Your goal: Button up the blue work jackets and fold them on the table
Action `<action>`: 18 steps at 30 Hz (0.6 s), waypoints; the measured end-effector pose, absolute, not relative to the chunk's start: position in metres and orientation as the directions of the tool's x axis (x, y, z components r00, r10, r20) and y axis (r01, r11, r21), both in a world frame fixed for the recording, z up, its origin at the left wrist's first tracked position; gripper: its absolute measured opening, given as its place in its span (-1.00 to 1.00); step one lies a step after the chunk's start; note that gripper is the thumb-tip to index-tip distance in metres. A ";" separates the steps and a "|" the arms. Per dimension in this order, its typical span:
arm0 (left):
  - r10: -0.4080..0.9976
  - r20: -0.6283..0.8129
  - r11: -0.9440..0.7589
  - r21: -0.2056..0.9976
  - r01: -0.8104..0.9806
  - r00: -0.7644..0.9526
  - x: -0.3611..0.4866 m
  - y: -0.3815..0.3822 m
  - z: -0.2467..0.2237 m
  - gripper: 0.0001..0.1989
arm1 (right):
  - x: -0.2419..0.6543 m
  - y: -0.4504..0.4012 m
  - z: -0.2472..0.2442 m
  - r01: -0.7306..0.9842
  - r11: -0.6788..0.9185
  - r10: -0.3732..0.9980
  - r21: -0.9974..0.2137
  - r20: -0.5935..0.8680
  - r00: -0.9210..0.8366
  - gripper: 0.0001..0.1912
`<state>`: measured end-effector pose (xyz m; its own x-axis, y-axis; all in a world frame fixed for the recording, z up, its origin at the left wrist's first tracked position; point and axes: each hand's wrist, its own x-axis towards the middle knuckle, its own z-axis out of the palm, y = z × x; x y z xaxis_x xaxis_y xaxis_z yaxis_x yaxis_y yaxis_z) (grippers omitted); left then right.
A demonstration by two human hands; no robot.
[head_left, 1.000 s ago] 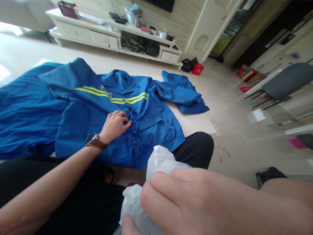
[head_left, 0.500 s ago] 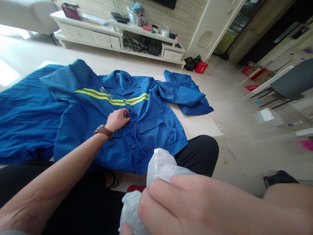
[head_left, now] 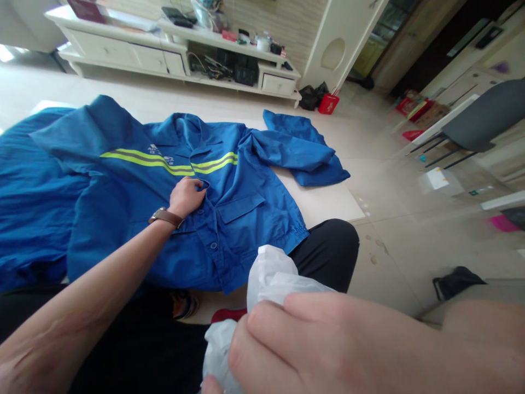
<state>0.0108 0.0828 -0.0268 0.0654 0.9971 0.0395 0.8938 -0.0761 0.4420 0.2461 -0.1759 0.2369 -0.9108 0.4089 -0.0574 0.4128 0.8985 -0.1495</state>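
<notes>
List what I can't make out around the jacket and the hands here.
- Left hand fingertips: curled under at the jacket placket, head view.
- White bag: lower part behind the right hand.
- Jacket's chest lettering: too small.
- Jacket's left side: cut by the frame edge.

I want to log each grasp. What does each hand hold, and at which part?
The right hand clutches a white bag by its bunched lower part. The left hand pinches the blue jacket at its front placket, just below the yellow stripe.

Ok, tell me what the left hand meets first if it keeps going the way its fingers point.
The left hand already touches the blue jacket; its fingers point up the button placket, so it would probably meet the yellow reflective stripe first, then the collar.
</notes>
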 end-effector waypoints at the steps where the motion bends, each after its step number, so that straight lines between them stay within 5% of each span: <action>1: 0.997 0.025 -0.071 0.437 0.897 0.066 0.010 0.083 -0.026 -0.63 | 0.247 -0.177 0.236 0.445 0.879 0.439 -0.172 -0.070 -0.896 -0.65; 6: 0.997 -0.012 -0.060 0.417 0.907 0.072 0.006 0.082 -0.024 -0.65 | 0.252 -0.183 0.231 0.610 0.736 0.620 -0.294 -0.071 -0.781 -0.47; 13: 0.996 -0.049 -0.053 0.383 0.922 0.077 0.002 0.082 -0.026 -0.67 | 0.253 -0.183 0.233 0.456 0.875 0.446 -0.161 -0.095 -0.890 -0.68; 18: 0.996 -0.063 -0.037 0.381 0.924 0.067 0.000 0.084 -0.029 -0.66 | 0.261 -0.177 0.236 0.378 0.900 0.363 -0.218 -0.108 -0.926 -0.81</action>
